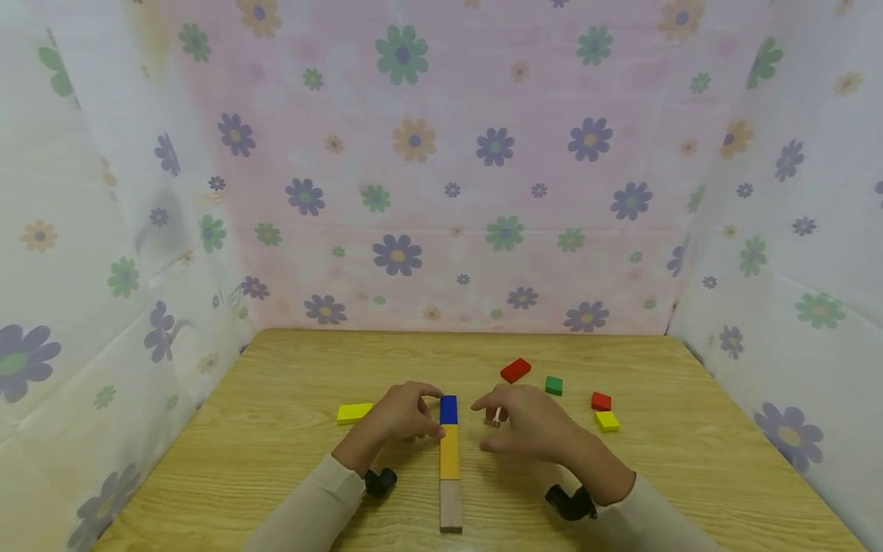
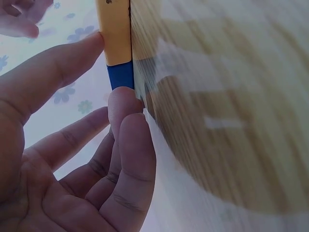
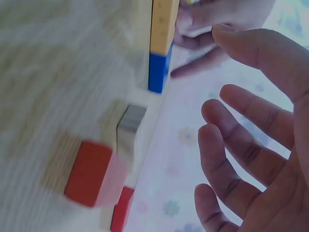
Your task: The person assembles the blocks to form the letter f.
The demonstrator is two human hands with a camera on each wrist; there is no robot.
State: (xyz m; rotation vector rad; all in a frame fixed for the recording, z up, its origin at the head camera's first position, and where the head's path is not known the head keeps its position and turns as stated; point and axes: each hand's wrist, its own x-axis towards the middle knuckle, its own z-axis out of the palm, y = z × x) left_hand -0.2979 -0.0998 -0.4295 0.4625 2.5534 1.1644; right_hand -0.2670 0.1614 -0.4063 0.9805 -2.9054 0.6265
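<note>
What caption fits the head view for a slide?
Left hand touches the blue block ending a blue-yellow-plain row; right hand hovers open beside it.

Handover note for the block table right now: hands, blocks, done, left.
Left hand: fingers touch the left side of the blue block and yellow block; it grips nothing.
Right hand: open, hovering just right of the line over a small plain wooden block.
Done: blue, yellow and plain wooden block lie end to end in one line on the table.
Left: loose pieces off the line are a flat yellow block on the left, and a red block, green cube, small red block and small yellow block on the right.
</note>
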